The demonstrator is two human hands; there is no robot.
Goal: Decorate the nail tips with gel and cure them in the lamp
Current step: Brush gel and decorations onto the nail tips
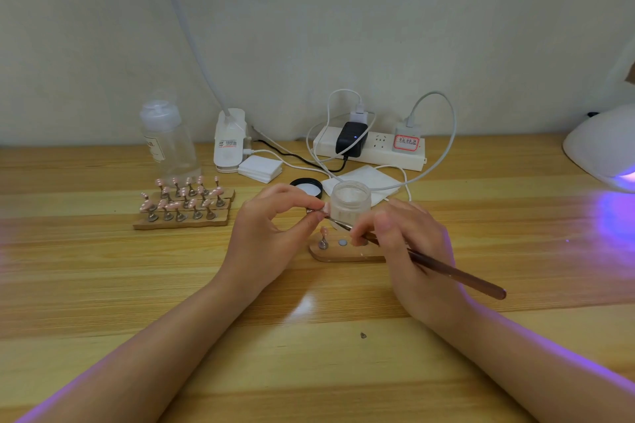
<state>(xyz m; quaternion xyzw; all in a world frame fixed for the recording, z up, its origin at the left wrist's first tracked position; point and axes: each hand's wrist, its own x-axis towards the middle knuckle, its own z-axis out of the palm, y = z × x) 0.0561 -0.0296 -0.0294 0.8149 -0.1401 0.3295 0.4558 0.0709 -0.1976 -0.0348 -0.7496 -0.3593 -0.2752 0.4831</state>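
I see my left hand [275, 233] pinching a nail tip [323, 209]; my right hand [409, 244] grips the brush [457, 273], bristles touching the tip, jar [350, 204] just behind both.

Single view, head-worn wide-angle camera: looks forward and steeply down from above the near edge of a wooden table [103, 285], facing a pale wall [378, 10] behind it. Close range: both forearms enter from the bottom corners, left hand [271, 233] and right hand [409, 251] near frame centre. Straight lines bow toward the edges; no second view shares the scene.
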